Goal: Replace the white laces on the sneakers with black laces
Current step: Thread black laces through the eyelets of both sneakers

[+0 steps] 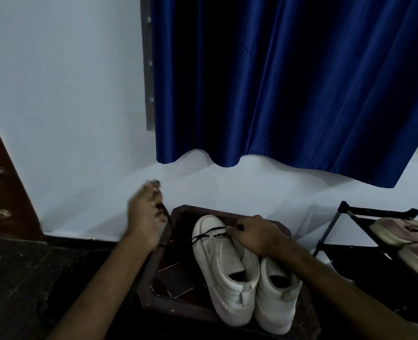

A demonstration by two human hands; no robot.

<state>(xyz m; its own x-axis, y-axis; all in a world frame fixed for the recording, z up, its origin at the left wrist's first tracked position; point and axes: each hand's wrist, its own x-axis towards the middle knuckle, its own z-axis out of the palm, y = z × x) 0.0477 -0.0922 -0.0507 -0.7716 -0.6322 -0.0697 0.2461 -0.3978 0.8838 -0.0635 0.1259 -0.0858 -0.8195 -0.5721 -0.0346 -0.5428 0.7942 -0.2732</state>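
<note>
Two white sneakers (227, 266) in wooden tray (168, 306), left hand (142, 217) gripping black lace (210, 231)

No text, brand, number or sign that we can read anywhere in view. We checked the side panels of the white sneakers (219, 262): too dim and blurred for us to make out any mark or lettering.
</note>
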